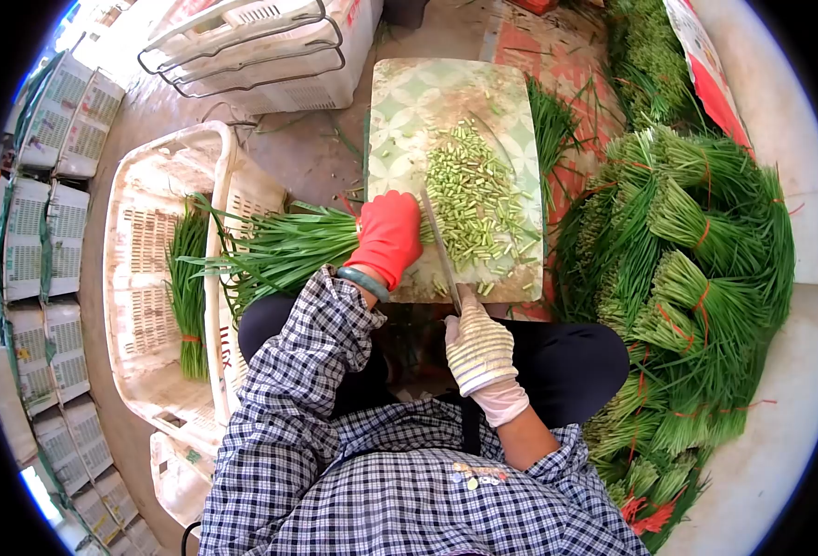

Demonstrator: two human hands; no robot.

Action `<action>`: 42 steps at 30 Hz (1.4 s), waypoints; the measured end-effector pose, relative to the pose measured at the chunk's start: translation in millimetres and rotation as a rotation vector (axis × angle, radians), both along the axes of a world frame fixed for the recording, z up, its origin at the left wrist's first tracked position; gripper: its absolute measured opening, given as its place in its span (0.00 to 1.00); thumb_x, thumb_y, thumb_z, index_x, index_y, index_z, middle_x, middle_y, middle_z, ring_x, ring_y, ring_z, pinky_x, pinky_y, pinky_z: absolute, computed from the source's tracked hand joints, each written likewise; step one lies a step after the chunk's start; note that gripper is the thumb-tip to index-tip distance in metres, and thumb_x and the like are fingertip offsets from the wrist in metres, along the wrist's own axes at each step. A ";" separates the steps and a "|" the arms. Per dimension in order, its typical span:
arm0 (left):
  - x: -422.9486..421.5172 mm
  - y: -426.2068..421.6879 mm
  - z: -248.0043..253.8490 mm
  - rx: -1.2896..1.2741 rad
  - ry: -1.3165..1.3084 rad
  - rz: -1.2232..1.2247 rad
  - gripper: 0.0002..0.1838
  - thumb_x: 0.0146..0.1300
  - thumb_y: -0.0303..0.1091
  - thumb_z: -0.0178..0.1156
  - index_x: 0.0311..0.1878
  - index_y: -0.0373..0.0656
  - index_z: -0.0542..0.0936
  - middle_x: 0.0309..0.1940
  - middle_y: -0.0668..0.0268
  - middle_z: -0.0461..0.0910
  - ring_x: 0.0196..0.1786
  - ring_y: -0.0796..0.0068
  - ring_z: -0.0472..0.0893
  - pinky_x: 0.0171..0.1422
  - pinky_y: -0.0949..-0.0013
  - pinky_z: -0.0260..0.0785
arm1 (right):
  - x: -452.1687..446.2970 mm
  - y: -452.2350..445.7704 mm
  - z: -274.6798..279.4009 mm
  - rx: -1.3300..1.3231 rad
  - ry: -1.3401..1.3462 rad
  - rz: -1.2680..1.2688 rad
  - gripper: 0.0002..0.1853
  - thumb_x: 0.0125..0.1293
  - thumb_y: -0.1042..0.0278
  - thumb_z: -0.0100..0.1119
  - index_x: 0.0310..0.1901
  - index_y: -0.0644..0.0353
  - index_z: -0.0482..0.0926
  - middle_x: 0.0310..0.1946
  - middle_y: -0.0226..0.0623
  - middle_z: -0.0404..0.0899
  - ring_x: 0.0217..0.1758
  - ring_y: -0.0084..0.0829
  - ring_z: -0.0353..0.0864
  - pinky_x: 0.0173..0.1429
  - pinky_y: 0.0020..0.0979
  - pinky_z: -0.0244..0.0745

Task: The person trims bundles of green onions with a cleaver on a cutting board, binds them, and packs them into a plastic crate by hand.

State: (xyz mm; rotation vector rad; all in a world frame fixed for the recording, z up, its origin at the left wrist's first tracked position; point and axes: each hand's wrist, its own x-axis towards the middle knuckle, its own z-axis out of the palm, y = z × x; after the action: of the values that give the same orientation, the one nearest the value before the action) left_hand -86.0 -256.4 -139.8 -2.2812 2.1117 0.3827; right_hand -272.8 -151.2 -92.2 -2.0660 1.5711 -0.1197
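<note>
Gripping a chive bunch in your left hand, you have your red-gloved fingers closed around its stem end at the left edge of the cutting board. Its long green leaves fan out to the left, their tips reaching over the near rim of the white plastic crate. Your glove hides the very end of the stems. A dark green bangle circles your left wrist.

Your right hand, in a striped knit glove with a pale pinkish glove showing at the cuff, is clenched around the handle end of a knife at the board's lower edge. The narrow blade slants up and to the left across the board, its upper end just beside your red glove.

Chopped stem pieces lie scattered over the middle and right of the board, to the right of the blade. The board has a green and cream floral pattern and brown smears. Inside the crate, a tied bundle leans against the wall nearer you. To your right, a large heap of chives rises, many of its bunches bound with red ties.
</note>
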 end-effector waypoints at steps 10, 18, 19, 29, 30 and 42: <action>-1.2 3.7 -3.1 -0.068 -0.024 -0.002 0.19 0.40 0.36 0.73 0.37 0.40 0.80 0.38 0.53 0.81 0.42 0.52 0.82 0.45 0.55 0.76 | 16.4 -33.7 -4.9 0.129 0.088 -0.046 0.13 0.68 0.62 0.53 0.44 0.65 0.74 0.27 0.56 0.81 0.35 0.58 0.82 0.42 0.53 0.76; -0.3 3.0 0.9 -0.051 0.006 -0.031 0.17 0.42 0.34 0.71 0.36 0.39 0.81 0.38 0.51 0.81 0.42 0.51 0.83 0.45 0.54 0.76 | 35.8 -72.6 13.6 0.248 0.106 0.054 0.14 0.69 0.63 0.49 0.43 0.68 0.76 0.36 0.58 0.84 0.46 0.55 0.84 0.54 0.48 0.76; 0.2 0.3 1.6 -0.034 0.010 -0.027 0.16 0.42 0.34 0.70 0.36 0.39 0.81 0.38 0.51 0.81 0.42 0.51 0.83 0.45 0.54 0.76 | 30.8 -66.3 16.7 0.237 0.144 0.074 0.16 0.69 0.62 0.49 0.45 0.68 0.76 0.39 0.59 0.83 0.49 0.55 0.83 0.55 0.48 0.75; 5.1 2.5 -7.6 -0.141 0.026 -0.073 0.13 0.47 0.34 0.67 0.35 0.38 0.81 0.37 0.49 0.81 0.41 0.48 0.83 0.45 0.53 0.77 | 53.2 -93.2 -30.4 0.266 0.126 -0.006 0.15 0.67 0.63 0.49 0.47 0.63 0.80 0.45 0.56 0.83 0.50 0.54 0.83 0.55 0.47 0.77; 4.4 1.8 -3.7 -0.112 0.032 -0.054 0.13 0.46 0.33 0.66 0.35 0.38 0.80 0.38 0.48 0.81 0.42 0.47 0.83 0.46 0.53 0.77 | 47.6 -79.7 -19.5 0.268 0.120 -0.026 0.15 0.68 0.64 0.48 0.47 0.63 0.80 0.44 0.58 0.83 0.49 0.57 0.83 0.55 0.49 0.77; 33.6 36.5 44.7 -0.021 0.191 -0.293 0.28 0.43 0.39 0.72 0.49 0.42 0.78 0.44 0.53 0.81 0.49 0.47 0.81 0.53 0.54 0.75 | 30.3 -118.4 -41.8 0.130 -0.028 -0.087 0.22 0.65 0.54 0.53 0.54 0.63 0.77 0.49 0.58 0.81 0.54 0.53 0.80 0.59 0.47 0.74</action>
State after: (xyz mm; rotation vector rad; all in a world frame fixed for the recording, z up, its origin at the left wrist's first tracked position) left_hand -52.4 -219.9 -95.1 -1.9698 2.5040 0.5894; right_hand -242.5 -269.6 -134.0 -1.8900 1.6087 -0.0755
